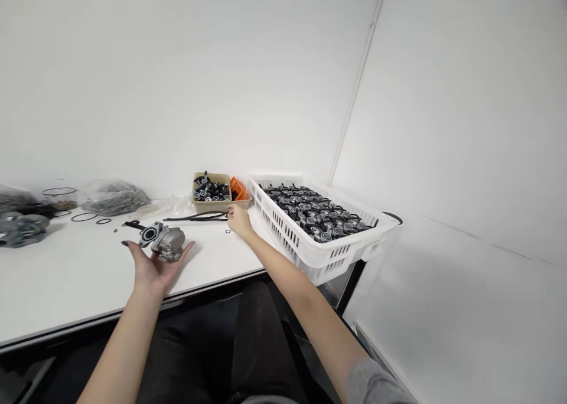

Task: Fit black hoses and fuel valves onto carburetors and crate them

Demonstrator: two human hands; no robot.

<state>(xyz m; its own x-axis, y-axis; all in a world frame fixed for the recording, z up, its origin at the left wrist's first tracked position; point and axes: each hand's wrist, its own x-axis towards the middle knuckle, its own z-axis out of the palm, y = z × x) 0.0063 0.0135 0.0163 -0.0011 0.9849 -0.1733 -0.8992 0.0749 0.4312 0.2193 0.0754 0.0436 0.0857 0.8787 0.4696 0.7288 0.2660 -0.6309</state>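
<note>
On the palm of my left hand (153, 271) rests a grey metal carburetor (170, 241) with a round black-ringed opening in its flange. The thumb and fingers spread around its underside. A short black piece sticks out at its upper left. Further right, my right hand (239, 220) reaches across the table with its fingers closed at the end of some thin black hoses (206, 216). The fingertips partly hide the hose ends. A small black O-ring (228, 231) lies on the white table (217, 256) just below that hand.
At right stands a white slotted crate (283, 230) packed with carburetors. Behind my right hand are a tan bin (212, 205) of small black-and-metal parts and an orange basket (239, 188). Leftward lie a clear bag (116, 197) of grey parts, rubber rings (84, 217) and another carburetor (22, 230).
</note>
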